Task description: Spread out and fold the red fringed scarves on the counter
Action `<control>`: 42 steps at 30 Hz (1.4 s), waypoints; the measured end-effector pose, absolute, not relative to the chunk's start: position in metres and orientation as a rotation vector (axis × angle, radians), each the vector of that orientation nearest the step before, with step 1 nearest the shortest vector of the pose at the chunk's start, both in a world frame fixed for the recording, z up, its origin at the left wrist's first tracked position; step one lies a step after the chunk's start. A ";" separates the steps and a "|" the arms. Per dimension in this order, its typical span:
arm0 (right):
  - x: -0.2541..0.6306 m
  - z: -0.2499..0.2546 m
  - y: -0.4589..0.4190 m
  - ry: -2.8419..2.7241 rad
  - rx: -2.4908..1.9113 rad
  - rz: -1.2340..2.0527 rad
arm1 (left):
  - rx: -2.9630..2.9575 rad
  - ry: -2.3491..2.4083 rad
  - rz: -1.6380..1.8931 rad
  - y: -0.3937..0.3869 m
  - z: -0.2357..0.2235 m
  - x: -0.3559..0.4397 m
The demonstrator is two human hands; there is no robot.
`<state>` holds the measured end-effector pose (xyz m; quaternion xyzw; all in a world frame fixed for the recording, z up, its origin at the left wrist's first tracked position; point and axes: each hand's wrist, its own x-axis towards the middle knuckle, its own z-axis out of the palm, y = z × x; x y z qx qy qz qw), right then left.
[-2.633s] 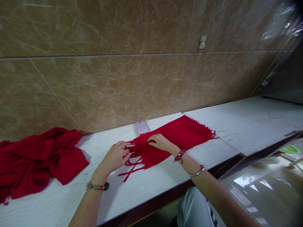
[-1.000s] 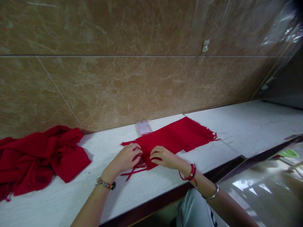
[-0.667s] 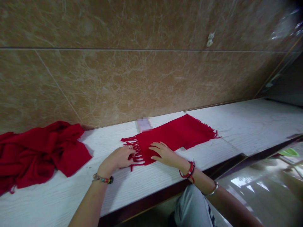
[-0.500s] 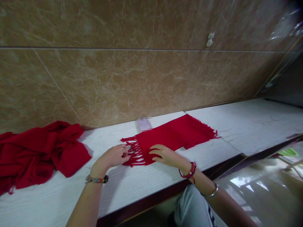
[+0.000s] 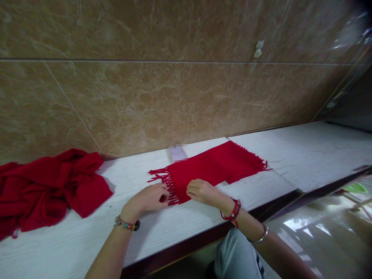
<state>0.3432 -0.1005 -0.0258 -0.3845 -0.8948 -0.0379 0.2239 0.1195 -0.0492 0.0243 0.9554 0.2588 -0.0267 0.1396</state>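
A red fringed scarf [image 5: 209,166] lies folded into a flat strip on the white counter [image 5: 162,228]. My left hand [image 5: 154,198] is closed at the scarf's left end, its curled fingers on the fringe strands; the fingertips are partly hidden. On the near edge of the cloth, just right of the fringe, my right hand [image 5: 203,193] rests with fingers bent and drawn together against the fabric. Several strands at the far corner of that end spread loose on the counter.
A second heap of red cloth [image 5: 58,186] lies crumpled at the left. Behind the scarf sits a small pale, blurred-out item [image 5: 178,153] near the brown tiled wall [image 5: 162,100]. The counter's dark front edge [image 5: 180,252] runs close to my knee [image 5: 235,252].
My left hand has moved right, closer in over the fringe. My right hand's fingers, spread on the cloth before, have curled together. The scarf lies in the same place.
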 end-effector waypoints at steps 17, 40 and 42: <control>0.333 -0.020 -0.106 -2.545 -1.091 -0.293 | 2.833 0.745 0.101 -0.044 0.024 0.121; 0.351 -0.031 -0.101 -2.409 -1.515 0.060 | 2.943 0.996 0.181 -0.025 0.003 0.106; 0.351 -0.033 -0.101 -2.436 -1.517 0.056 | 2.925 1.148 0.136 -0.018 0.006 0.091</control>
